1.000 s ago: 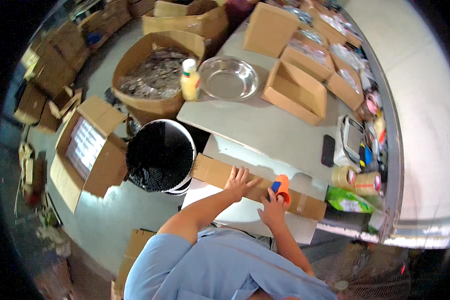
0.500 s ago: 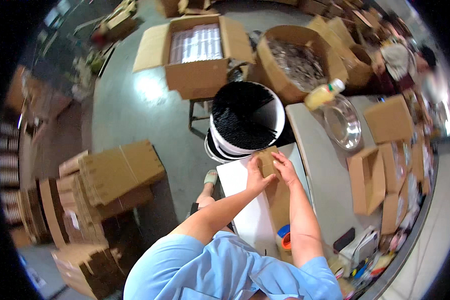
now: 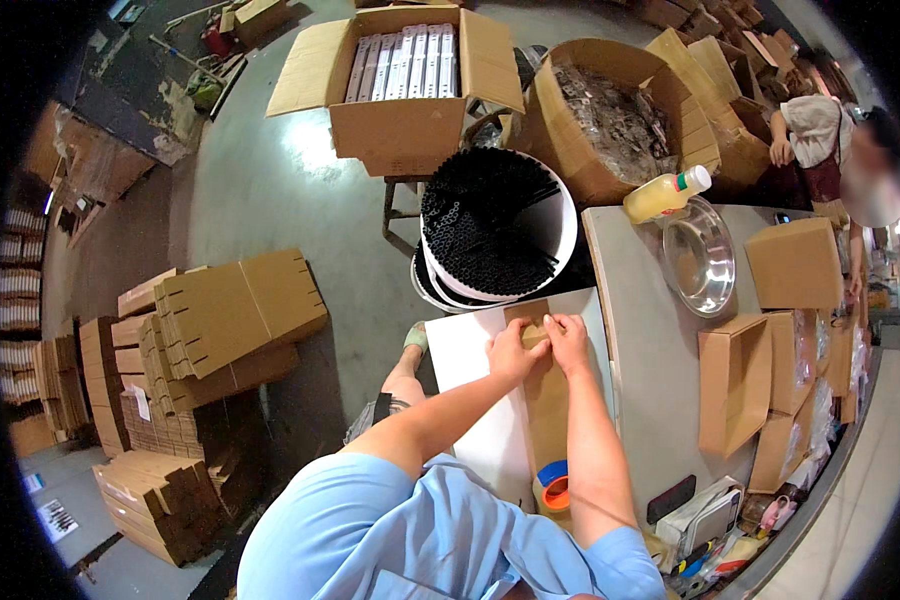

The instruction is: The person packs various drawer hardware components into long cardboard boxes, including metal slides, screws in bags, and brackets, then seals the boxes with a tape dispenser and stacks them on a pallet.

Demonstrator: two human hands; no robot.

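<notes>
Both hands, left hand (image 3: 513, 352) and right hand (image 3: 568, 342), press the end flap of a flat cardboard box (image 3: 547, 400) on the table (image 3: 660, 350), each grip closed on the flap; next, likely creasing it square

A long flat brown cardboard strip (image 3: 545, 400) lies on the white board (image 3: 470, 400).

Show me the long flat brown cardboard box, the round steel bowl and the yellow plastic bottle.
Long flat brown cardboard box (image 3: 547, 420), head view, middle panel.
Round steel bowl (image 3: 698, 258), head view, inner base.
Yellow plastic bottle (image 3: 660, 198), head view, body.

Grey table (image 3: 660, 390), steel bowl (image 3: 703, 257), juice bottle (image 3: 665, 195), cardboard boxes (image 3: 735, 385), tape rolls (image 3: 553, 483), long flat carton (image 3: 545, 400)
</notes>
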